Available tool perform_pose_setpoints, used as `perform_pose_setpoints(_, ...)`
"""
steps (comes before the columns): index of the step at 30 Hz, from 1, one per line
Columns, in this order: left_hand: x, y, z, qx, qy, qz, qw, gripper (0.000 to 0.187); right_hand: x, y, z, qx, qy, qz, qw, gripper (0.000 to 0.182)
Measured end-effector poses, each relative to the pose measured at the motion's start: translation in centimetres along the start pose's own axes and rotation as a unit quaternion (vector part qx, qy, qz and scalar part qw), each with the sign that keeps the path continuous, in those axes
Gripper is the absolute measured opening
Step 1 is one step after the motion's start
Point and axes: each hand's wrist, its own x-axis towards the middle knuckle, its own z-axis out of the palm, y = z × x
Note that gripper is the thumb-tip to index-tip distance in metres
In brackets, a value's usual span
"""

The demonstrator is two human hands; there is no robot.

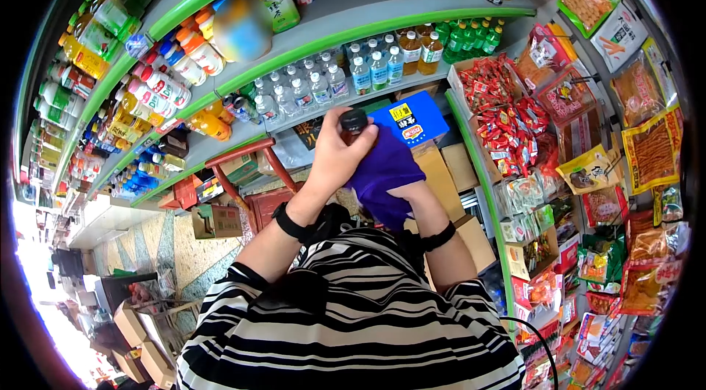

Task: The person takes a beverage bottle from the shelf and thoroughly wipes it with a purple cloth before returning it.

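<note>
My left hand (337, 153) is closed around the neck of a bottle with a black cap (354, 121). Most of the bottle is hidden by my fingers and by a purple cloth (384, 173). My right hand (409, 191) is at the cloth, its fingers covered by the folds, and it appears to press the cloth against the bottle's side. Just beyond the cloth lies a blue box (417, 119) with a yellow label. Both hands are close together in front of the drinks shelf (316, 107).
Water bottles (300, 90), tea bottles (430, 51) and green bottles (471, 38) line the shelf ahead. More drinks (158, 88) stand at left. A red wooden chair (272, 202) is below. Snack packets (507, 125) fill the right side, with cardboard boxes (474, 243) beneath.
</note>
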Motion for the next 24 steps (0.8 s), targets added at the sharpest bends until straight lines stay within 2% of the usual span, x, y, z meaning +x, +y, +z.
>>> perform_pose_setpoints(2, -0.1, -0.1, -0.2, -0.012, 0.010, -0.048, 0.999, 0.037, -0.1, 1.5, 0.6, 0.086, -0.004, -0.022, 0.996, 0.059)
perform_pose_setpoints(5, -0.1, 0.0, 0.0, -0.052, 0.004, -0.020, 0.998, 0.033, -0.3, 2.5, 0.7, 0.180, -0.027, -0.025, 0.983, 0.051)
perform_pose_setpoints(7, 0.2, 0.6, -0.1, -0.088, -0.002, -0.020, 0.996, 0.032, -0.2, 2.6, -0.8, 0.115, -0.123, 0.047, 0.985, 0.047)
perform_pose_setpoints(8, 0.3, 1.9, -0.4, -0.108, -0.006, -0.065, 0.992, 0.031, -0.2, 2.5, -1.6, 0.082, -0.170, 0.083, 0.978, 0.046)
perform_pose_setpoints(9, 0.9, 1.7, -0.6, -0.135, 0.003, -0.046, 0.990, 0.030, -0.6, 2.2, -2.1, 0.068, -0.166, 0.045, 0.983, 0.042)
perform_pose_setpoints(12, 2.6, 1.7, -1.4, -0.214, 0.038, -0.026, 0.976, 0.027, -1.8, 4.9, -1.1, 0.127, -0.124, 0.045, 0.983, 0.040)
perform_pose_setpoints(14, 3.3, 2.5, -1.8, -0.266, 0.058, -0.034, 0.962, 0.029, -2.7, 7.5, -0.3, 0.271, -0.136, 0.129, 0.944, 0.040)
perform_pose_setpoints(18, 4.8, 1.9, -2.8, -0.311, 0.140, -0.018, 0.940, 0.031, -1.5, 3.5, -1.8, 0.505, -0.050, 0.246, 0.826, 0.043)
perform_pose_setpoints(21, 5.6, 0.8, -4.0, -0.340, 0.191, -0.014, 0.921, 0.030, 0.0, 0.2, -2.0, 0.613, 0.031, 0.276, 0.740, 0.046)
perform_pose_setpoints(24, 5.7, 0.6, -4.7, -0.372, 0.205, -0.034, 0.905, 0.031, 1.3, -1.4, -1.2, 0.661, 0.066, 0.248, 0.705, 0.049)
